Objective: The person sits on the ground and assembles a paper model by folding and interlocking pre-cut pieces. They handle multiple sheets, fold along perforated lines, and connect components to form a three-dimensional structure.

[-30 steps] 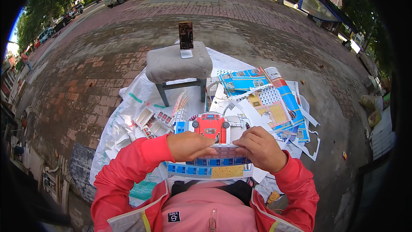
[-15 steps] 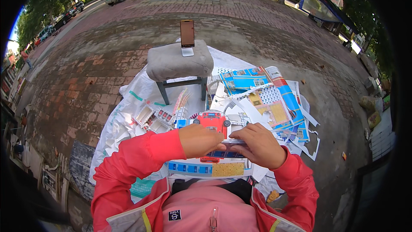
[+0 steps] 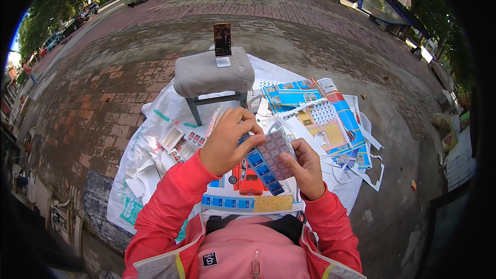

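Between my hands is a printed card piece [image 3: 275, 154], tilted, with a greyish-pink tiled face and a blue strip of windows along one edge. My left hand [image 3: 226, 135] pinches its upper left end between thumb and fingers. At its right edge my right hand [image 3: 305, 169] grips it, thumb on the tiled face. Below them, on my lap, lies a printed sheet [image 3: 274, 203] with a blue window strip and a yellow patterned block. A red printed car [image 3: 250, 182] shows just under the held piece, partly covered by it.
A grey padded stool [image 3: 214, 75] stands ahead, bearing a phone [image 3: 222, 40] on a white stand. Blue printed card sheets [image 3: 294, 96] and white offcuts lie to the right on a white ground sheet [image 3: 135, 178]. Small box-like card pieces [image 3: 173, 138] sit to the left.
The card piece has been lifted and turned so its tiled face shows. My left hand has risen, and my right hand has shifted to the piece's right edge. More of the red car is visible.
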### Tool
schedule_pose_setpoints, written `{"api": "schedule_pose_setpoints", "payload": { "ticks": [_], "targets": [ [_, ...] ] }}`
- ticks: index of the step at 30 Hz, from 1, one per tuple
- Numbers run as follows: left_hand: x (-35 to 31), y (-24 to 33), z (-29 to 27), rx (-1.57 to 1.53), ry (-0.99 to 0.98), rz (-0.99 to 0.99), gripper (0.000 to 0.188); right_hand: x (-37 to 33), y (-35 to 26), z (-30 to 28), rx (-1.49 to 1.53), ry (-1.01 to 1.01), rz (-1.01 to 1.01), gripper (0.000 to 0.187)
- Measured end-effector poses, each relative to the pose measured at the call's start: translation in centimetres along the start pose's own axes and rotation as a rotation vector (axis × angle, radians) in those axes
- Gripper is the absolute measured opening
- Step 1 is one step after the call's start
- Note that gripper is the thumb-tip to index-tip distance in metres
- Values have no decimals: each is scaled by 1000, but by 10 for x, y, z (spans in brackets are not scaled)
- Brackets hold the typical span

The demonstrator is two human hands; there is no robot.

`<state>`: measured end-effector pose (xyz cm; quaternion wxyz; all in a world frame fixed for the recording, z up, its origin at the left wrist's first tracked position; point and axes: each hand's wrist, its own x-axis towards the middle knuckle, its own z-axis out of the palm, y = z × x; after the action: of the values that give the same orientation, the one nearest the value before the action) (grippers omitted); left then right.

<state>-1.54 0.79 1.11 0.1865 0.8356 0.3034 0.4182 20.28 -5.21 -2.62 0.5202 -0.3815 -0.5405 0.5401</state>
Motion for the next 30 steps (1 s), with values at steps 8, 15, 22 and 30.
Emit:
{"api": "schedule_pose_setpoints", "payload": {
  "ticks": [8, 15, 22, 30],
  "targets": [
    [-1, -20, -8, -477, -424, -218, 21, -6, -3, 5, -42, -71, -1, 21],
    [10, -16, -14, -610, -575, -349, 19, -10, 4, 5, -151, -22, -82, 18],
    [-10, 32, 22, 564, 304, 120, 22, -8, 7, 23, 31, 194, -123, 16],
    [-11, 29, 23, 387, 186, 77, 21, -15, 12, 27, 18, 189, -184, 15]
  ]
}}
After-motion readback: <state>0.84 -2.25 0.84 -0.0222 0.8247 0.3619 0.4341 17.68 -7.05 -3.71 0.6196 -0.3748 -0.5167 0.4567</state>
